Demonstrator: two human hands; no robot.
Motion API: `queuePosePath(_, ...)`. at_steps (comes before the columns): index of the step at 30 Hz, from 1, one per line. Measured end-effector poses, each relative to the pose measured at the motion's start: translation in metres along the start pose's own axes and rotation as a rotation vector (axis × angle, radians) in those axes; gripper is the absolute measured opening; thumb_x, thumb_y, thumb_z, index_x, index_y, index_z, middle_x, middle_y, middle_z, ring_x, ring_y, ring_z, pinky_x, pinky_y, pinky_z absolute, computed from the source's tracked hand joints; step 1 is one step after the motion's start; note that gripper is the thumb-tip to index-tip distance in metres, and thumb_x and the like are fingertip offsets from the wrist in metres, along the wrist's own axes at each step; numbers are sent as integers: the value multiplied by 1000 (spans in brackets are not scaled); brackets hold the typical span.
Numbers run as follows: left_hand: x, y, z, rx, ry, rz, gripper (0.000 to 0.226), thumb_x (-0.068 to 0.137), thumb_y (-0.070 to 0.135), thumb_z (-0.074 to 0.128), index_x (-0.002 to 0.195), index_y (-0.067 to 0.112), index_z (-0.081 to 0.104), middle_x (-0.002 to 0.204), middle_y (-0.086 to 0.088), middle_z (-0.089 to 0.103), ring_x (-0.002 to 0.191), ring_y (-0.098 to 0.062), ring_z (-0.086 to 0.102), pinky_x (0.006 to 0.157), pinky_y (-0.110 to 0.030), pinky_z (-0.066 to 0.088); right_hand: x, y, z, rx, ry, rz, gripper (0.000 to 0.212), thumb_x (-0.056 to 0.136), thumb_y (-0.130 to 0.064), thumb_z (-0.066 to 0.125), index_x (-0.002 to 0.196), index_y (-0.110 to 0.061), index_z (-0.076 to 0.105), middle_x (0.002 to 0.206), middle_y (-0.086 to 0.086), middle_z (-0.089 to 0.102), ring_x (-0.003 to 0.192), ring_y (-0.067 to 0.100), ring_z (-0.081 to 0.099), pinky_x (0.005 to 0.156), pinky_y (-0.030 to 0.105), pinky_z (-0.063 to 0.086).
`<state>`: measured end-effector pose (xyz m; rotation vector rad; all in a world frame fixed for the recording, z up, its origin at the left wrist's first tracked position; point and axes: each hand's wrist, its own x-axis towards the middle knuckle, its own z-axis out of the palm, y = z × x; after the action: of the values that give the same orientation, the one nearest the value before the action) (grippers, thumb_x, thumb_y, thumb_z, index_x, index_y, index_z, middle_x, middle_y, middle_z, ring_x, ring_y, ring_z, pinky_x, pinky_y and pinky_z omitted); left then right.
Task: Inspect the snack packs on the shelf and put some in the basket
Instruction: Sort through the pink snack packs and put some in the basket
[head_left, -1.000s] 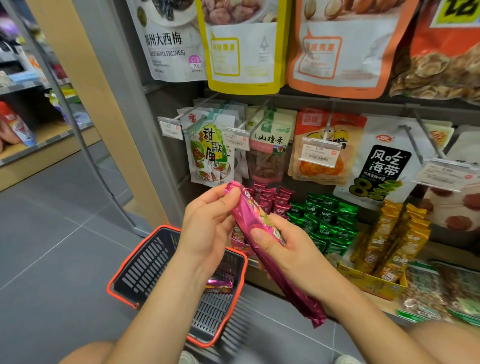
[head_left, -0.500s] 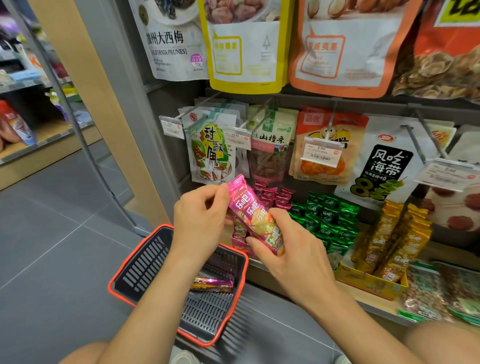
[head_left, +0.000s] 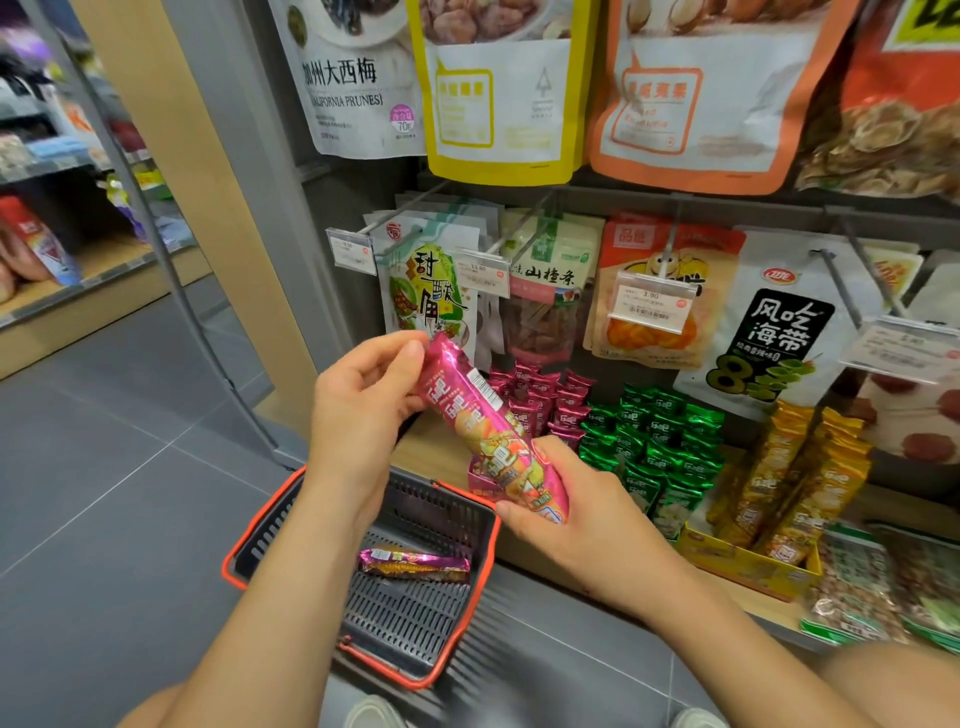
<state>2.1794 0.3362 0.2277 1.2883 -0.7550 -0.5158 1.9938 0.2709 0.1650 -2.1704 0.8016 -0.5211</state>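
- Crouching view of a tall grey metal snack shelf with a wooden ledge (head_left: 423, 452), standing on a grey tiled floor (head_left: 104, 493).
- Top row is big hanging pouches: a white prune pouch (head_left: 353, 78), a yellow-edged pouch (head_left: 498, 104) and an orange-edged pouch (head_left: 691, 104), side by side.
- Below those, smaller pouches hang on pegs, including a white seaweed pouch with black lettering (head_left: 779, 332) on the right side.
- A dark grey plastic basket with an orange-red rim (head_left: 231, 561) sits on the floor right in front of the shelf, under the arms.
- On the ledge, small snack packs stand upright in rows: pink foil packs (head_left: 540, 395), then green foil packs (head_left: 654, 441), then golden-yellow foil packs (head_left: 795, 483) in a yellow cardboard box (head_left: 748, 564).
- Left hand (head_left: 363, 405) is pinching the top end of a long pink foil snack pack (head_left: 493, 431) between thumb and curled fingers.
- Right hand (head_left: 582, 509) is gripping the bottom end of it, thumb across the front, fingers wrapped behind.
- That pack is held up tilted, top end leaning left, barcode showing, in front of the pink packs and above the basket's far rim.
- One more pink-and-orange foil pack (head_left: 415, 564) lies flat on the basket's slotted bottom.
- Small white price tags (head_left: 652, 301) clip on the peg ends.
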Motion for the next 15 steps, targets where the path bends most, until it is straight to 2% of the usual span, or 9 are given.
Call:
queuePosePath(2,-2,2,0,104,-61,22,11,86,26,69,95,25,75,87,5,73,77,-1,65,61,-15,50,-1,0,0,-107,15,2,42,81,-58,65,111,-40,41,87,-14,64,70,3,61,56,16,47)
queuePosePath(5,-4,2,3,192,-19,20,5,83,23,74,83,28,78,80,8,75,75,1,68,59,-10,49,-2,1,1,-262,36,-11,46,81,-61,63,113,-41,36,84,-15,60,62,6,55,47,12,36)
queuePosePath(8,-5,1,5,155,37,5,22,86,20,70,71,33,79,77,8,75,76,0,69,60,-10,49,-2,1,1,-321,69,-42,49,79,-73,52,113,-42,34,79,-17,58,61,5,55,47,14,34)
queuePosePath(10,-4,2,6,117,70,-4,26,86,18,69,69,35,79,76,7,76,75,0,69,60,-11,49,-2,0,1,-193,32,-39,53,75,-81,42,113,-45,36,79,-17,61,63,4,57,51,20,41)
queuePosePath(12,-2,2,5,60,115,-21,28,86,14,67,68,31,79,74,5,75,74,-1,68,60,-11,50,-2,-2,2,38,-37,-26,50,78,-81,40,115,-47,44,81,-12,64,65,4,59,59,30,49)
queuePosePath(15,0,0,2,-56,155,-72,29,89,14,63,68,25,80,72,5,74,72,1,68,60,-10,50,-3,-3,2,394,-169,48,43,82,-75,44,115,-48,53,83,-5,64,60,13,64,52,31,52)
